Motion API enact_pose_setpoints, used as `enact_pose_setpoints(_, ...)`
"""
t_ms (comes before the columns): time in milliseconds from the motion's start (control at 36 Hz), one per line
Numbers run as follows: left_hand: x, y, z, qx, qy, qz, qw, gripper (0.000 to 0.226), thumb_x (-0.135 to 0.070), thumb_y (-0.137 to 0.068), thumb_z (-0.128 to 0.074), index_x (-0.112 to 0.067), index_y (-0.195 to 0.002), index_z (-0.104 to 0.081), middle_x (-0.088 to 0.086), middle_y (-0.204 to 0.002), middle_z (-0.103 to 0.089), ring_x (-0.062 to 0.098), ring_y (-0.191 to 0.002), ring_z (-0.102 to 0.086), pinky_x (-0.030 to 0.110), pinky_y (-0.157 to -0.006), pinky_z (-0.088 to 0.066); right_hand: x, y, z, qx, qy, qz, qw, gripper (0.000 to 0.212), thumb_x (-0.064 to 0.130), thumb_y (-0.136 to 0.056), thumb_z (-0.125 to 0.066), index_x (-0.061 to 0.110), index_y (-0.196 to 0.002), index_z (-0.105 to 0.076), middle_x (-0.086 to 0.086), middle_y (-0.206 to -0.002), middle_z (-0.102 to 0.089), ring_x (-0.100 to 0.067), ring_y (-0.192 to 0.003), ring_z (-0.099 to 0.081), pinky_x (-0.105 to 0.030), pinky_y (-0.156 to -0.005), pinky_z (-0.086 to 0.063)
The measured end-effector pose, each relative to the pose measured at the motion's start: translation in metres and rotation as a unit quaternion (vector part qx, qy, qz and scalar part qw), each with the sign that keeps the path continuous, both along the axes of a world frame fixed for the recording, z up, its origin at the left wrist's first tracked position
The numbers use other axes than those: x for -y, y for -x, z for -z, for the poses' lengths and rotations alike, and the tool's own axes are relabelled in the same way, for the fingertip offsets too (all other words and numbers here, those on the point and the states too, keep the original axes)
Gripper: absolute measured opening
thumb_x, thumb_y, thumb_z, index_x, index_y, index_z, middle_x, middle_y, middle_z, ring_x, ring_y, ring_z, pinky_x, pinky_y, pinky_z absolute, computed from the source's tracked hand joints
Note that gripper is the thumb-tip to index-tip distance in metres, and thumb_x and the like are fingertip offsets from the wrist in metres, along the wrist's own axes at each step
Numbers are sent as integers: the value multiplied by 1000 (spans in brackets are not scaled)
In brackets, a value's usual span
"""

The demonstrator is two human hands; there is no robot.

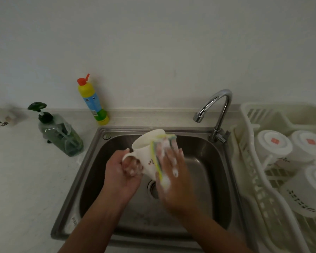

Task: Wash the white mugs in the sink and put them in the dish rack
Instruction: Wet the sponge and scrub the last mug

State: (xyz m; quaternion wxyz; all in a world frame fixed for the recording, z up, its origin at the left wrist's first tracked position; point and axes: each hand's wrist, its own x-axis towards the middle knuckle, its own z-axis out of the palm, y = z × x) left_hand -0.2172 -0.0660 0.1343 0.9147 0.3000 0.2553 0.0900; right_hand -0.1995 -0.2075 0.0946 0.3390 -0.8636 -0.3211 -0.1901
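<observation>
1. Head view: the left hand (123,172) holds a white mug (144,154) over the middle of the sink (91,161), with its fingers curled through the handle. The mug is tilted, and its mouth points toward the sink's back edge.
2. The right hand (173,178) presses a yellow-green sponge (158,161) against the mug's outer wall. Its foamy fingers lie spread and fairly straight. The thumb is hidden and the hand is motion-blurred.
3. Risk: both hands and the mug carry suds, so the handle grip is probably slippery. A hard scrubbing stroke could twist the mug loose and drop it onto the steel basin, where it might chip.
4. Risk: no water shows at the faucet (217,106) on the sink's back right corner. If the mug goes into the rack without a rinse, it would likely keep its foam.
5. Risk: the dish rack (248,161) just right of the sink already looks crowded. Setting another mug in could knock its neighbours.
6. Counts:
   - One mug in hand.
   - Three racked mugs upside down (273,145) (307,143) (306,194), with possibly more cut off at the edge.
   - One sponge.
   - One faucet.
   - One yellow bottle (93,101) behind the sink's left corner.
   - One pump dispenser (62,136) left of the sink.
   - One blurred white object (2,115) far to the left, too unclear to identify.
</observation>
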Motion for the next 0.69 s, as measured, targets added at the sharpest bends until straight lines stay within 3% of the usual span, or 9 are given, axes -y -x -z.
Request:
enact_pose_setpoints(111, -4, -2, 3, -41, 24, -8, 999, 29, -11, -69, -63, -15, -54, -39, 0, -47, -37, 14, -47, -40, 20, -46, -39, -5, 9, 10, 76, 22, -46, 996, 65, 21, -87, -49, 11, -149, -33, -4, -161, -18, -32, -150, -11, -48, -121, -12)
enact_pose_setpoints(167, -3, -3, 6, -46, 14, -22, 999, 37, -7, -77, -54, -16, -45, -38, -2, -40, -34, 9, -34, -37, 15, -36, -35, -13, 6, -1, 20, -43, 4, 999, 60, 24, -94, -43, 13, -152, -29, -5, -160, -22, -25, -150, -11, -48, -121, -13)
enact_pose_setpoints(278, -8, -4, 3, -19, -24, -31, 999, 40, -8, -76, -51, -17, -39, -38, -5, -39, -34, 6, -33, -34, 15, -37, -31, -15, 2, -12, -162, -205, 72, 962, 57, 41, -103, -26, 18, -155, -22, 2, -161, -21, -13, -150, -13, -46, -122, -15)
enact_pose_setpoints(333, -18, -5, 5, -22, -47, -22, 998, 27, -12, -70, -54, -16, -46, -43, -3, -45, -37, 6, -38, -37, 16, -43, -28, -13, 11, -4, -158, -206, 27, 965, 56, 31, -102, -33, 17, -154, -21, 4, -161, -21, -15, -149, -15, -44, -122, -17)
enact_pose_setpoints(389, -24, -7, 7, -30, -70, -21, 997, 11, -16, -66, -57, -14, -65, -46, 1, -61, -41, 12, -52, -47, 22, -52, -37, -15, 22, 1, -150, -220, -4, 964, 58, 25, -99, -38, 19, -154, -20, 6, -160, -22, -16, -148, -19, -40, -120, -22)
enact_pose_setpoints(444, -27, -9, 11, -51, -95, -32, 994, 19, -17, -63, -57, -15, -74, -42, 2, -69, -40, 16, -60, -50, 27, -58, -42, -16, 26, 3, -143, -227, -10, 963, 59, 27, -98, -42, 27, -153, -21, 15, -157, -21, -15, -145, -25, -38, -117, -29)
enact_pose_setpoints(500, -27, -12, 16, -65, -96, -47, 992, 12, -15, -69, -48, -14, -67, -36, 2, -67, -38, 17, -57, -48, 26, -55, -42, -19, 24, -3, -150, -242, -9, 959, 59, 32, -96, -47, 34, -151, -25, 23, -150, -22, -13, -141, -31, -33, -113, -34)
enact_pose_setpoints(583, -20, -19, 17, -69, -82, -76, 991, 23, -10, -80, -37, -15, -59, -30, 1, -65, -34, 17, -53, -43, 22, -48, -41, -24, 19, -16, -154, -284, -1, 946, 58, 32, -93, -52, 25, -148, -36, 9, -145, -33, -12, -137, -33, -20, -110, -32)
enact_pose_setpoints(694, -11, -25, 9, -100, -153, -113, 977, 15, -6, -93, -44, -5, -78, -47, 9, -70, -49, 22, -52, -59, 20, -42, -47, -38, 25, -26, -190, -310, 16, 931, 51, 30, -97, -43, 22, -147, -40, 1, -149, -36, -12, -140, -28, -15, -113, -25)
